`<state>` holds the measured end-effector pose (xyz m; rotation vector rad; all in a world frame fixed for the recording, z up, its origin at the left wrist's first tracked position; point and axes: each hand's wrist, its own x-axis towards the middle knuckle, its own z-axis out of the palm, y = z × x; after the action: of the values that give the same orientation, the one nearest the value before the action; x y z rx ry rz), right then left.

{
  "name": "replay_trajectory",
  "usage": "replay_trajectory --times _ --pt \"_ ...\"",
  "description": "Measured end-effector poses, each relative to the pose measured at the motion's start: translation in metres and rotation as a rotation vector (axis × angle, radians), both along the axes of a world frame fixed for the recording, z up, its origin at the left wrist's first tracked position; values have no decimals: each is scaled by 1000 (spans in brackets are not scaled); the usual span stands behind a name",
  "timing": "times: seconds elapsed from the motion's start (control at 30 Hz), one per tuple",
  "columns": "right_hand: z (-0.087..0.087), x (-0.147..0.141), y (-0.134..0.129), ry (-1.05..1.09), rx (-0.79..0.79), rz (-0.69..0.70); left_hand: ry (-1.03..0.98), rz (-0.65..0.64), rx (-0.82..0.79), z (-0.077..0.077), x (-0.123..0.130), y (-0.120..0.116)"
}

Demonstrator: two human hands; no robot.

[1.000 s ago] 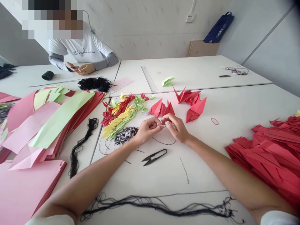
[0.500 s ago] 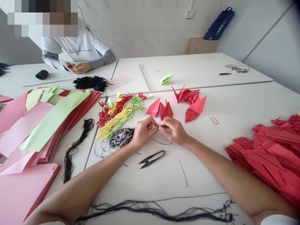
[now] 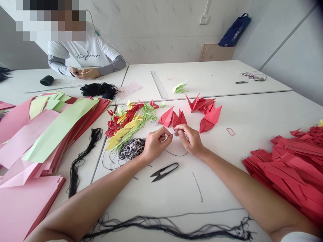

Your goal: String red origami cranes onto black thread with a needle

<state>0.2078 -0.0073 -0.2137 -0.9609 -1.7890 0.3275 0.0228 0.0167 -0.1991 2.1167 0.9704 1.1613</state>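
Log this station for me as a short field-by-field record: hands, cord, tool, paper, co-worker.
left hand: left hand, pinching dark cord
right hand: right hand, fingertips at the same cord
tool: black snips, lying below the hands, blades apart
loose cord: black-and-white tangle, beside left hand
folded paper: red pieces, beyond right hand
paper pile: red pile, far right
co-worker: person across, hands together
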Motion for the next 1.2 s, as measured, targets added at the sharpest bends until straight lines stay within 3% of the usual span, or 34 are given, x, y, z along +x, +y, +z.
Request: replay_trajectory --times 0.1,0.4,0.77,1.2 --pt "1 1 2 2 26 -59 -4 -28 -23 2 0 0" --pt "0 -3 0 -118 136 -22 -20 -30 -65 -1 -1 2" --pt "2 -3 1 -49 107 -61 -5 -28 -181 7 -2 1" --pt "2 -3 1 -63 115 -62 20 -14 -130 3 -1 3"
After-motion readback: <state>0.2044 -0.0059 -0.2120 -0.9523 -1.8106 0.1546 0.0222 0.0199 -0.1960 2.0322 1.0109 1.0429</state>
